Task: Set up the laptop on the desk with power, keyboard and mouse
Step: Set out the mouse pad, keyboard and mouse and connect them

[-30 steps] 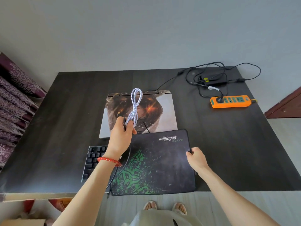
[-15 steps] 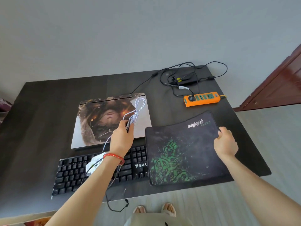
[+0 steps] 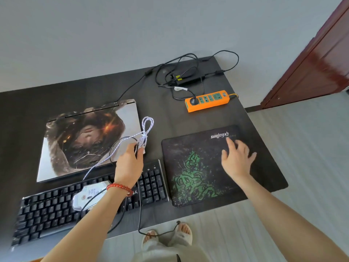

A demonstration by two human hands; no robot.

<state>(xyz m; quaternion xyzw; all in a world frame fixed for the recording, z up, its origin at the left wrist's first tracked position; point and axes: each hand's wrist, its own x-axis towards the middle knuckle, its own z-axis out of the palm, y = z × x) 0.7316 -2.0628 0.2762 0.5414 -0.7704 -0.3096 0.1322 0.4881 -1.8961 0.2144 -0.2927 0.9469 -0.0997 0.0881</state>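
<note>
White braided cable bundle (image 3: 144, 136) pinched in left hand (image 3: 129, 163), over near-right corner of closed laptop (image 3: 88, 140). Right hand (image 3: 237, 157) spread flat on mouse pad (image 3: 217, 167), right of keyboard (image 3: 56, 208). Mouse (image 3: 85, 197) lies on keyboard, nearer left hand.

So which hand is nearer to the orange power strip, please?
The right hand. It lies flat with spread fingers on the mouse pad, just in front of the orange power strip. The left hand is farther away, gripping the bundled white cable over the closed laptop.

left forearm (image 3: 98, 210) hides part of the mouse (image 3: 88, 193).
</note>
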